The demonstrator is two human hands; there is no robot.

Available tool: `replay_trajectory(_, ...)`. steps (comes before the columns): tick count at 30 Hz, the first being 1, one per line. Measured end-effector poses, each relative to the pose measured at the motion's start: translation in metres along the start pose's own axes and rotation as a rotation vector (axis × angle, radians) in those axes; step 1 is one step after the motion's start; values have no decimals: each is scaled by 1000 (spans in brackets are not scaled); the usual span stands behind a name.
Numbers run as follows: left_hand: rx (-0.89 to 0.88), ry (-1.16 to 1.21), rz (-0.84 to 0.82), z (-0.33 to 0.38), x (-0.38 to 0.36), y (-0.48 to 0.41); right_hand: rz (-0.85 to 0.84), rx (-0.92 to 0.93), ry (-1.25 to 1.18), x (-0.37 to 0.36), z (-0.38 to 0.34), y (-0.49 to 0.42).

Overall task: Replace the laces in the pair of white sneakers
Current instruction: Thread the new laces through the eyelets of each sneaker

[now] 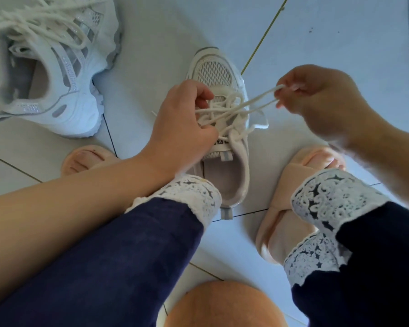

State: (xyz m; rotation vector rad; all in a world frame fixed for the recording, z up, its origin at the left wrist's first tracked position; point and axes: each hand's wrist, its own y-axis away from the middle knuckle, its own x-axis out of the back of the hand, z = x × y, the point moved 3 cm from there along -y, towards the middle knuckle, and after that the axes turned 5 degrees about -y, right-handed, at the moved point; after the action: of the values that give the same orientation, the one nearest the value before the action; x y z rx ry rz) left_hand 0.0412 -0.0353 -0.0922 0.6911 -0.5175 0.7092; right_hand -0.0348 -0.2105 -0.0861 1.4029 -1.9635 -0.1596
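A white mesh sneaker point(219, 74) stands on the tiled floor between my feet, toe pointing away. Its cream lace point(253, 103) is threaded through the eyelets and crosses loosely over the tongue. My left hand point(182, 123) sits over the left side of the lacing and grips the lace there. My right hand point(316, 102) is off to the right of the shoe and pinches a doubled strand of the lace, drawn taut from the eyelets. The second white sneaker point(57, 74) lies at the upper left, its thick laces in a loose heap on top.
My two feet in pink open-toe slippers point(293, 185) flank the sneaker, with navy trousers and white lace cuffs point(335, 197) above them. A round orange stool seat point(224, 305) shows at the bottom centre. Pale floor tiles point(340, 38) spread beyond the shoes.
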Motion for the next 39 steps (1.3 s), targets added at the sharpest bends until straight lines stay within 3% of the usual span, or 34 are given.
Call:
replay_trajectory(6,-4,39,0,4,0,-1,-245,21,-675,-16,-13,9)
replay_trajectory(8,-36,18,-7,5,-2,2,-181,54,-523,-15,-13,5)
replay_trajectory(10,-48,-20,4,3,-1,4,-57,160,-70,-2,-8,-1)
replay_trajectory(13,-43,-51,16,0,1,4,-30,310,496,9,-3,0)
replay_trajectory(15,-45,-45,11,0,2,3,-43,362,464,4,-6,5)
replay_trajectory(18,-68,28,17,1,3,4,-141,216,-157,-8,-13,7)
replay_trajectory(19,-67,62,24,1,3,5,-157,181,-256,-10,-13,6)
replay_trajectory(25,39,236,73,-11,9,2,-146,219,295,-19,1,1)
replay_trajectory(31,107,174,38,-23,10,1,-138,191,287,-25,-5,0)
replay_trajectory(39,-76,-69,-94,-18,32,-6,-49,69,319,2,-4,-2)
